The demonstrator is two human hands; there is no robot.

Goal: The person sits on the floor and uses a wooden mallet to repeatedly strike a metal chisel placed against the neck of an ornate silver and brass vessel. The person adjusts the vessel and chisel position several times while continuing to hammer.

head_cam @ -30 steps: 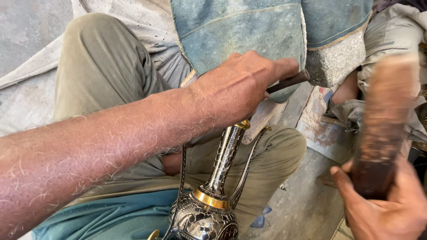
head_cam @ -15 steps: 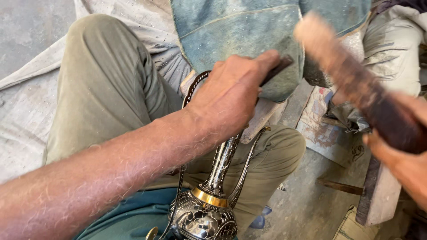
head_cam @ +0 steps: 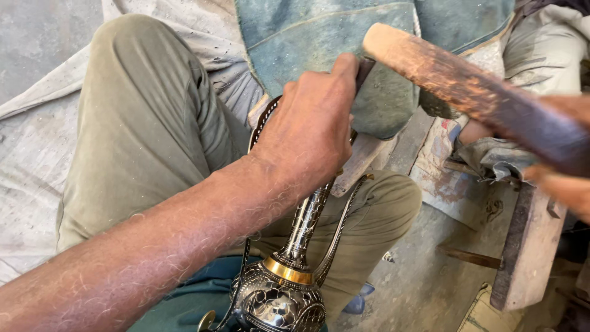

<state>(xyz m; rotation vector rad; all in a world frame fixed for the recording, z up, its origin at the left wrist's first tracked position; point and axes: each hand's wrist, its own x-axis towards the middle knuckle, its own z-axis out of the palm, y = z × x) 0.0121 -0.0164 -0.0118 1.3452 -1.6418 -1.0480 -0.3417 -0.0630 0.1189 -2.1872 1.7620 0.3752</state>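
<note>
**Hand clamped over the jug's top, mallet raised beside it**

We see the left hand (head_cam: 313, 132) curled shut over the top of a tall metal jug (head_cam: 283, 289), its fingers wrapped around a dark rod (head_cam: 364, 66) whose tip sticks out past the knuckles. The jug stands tilted between the person's knees, its engraved round belly low in the view, a brass band above it, and its slim neck rising up into the closed hand. A thin curved handle runs along the neck.

The right hand (head_cam: 562, 184), blurred at the right edge, grips the dark end of a wooden mallet (head_cam: 467, 89); its pale blunt head points toward the left hand, near it but apart. Behind both lies a worn blue-green cushion (head_cam: 319, 37). A wooden bench (head_cam: 528, 246) stands at lower right.
</note>
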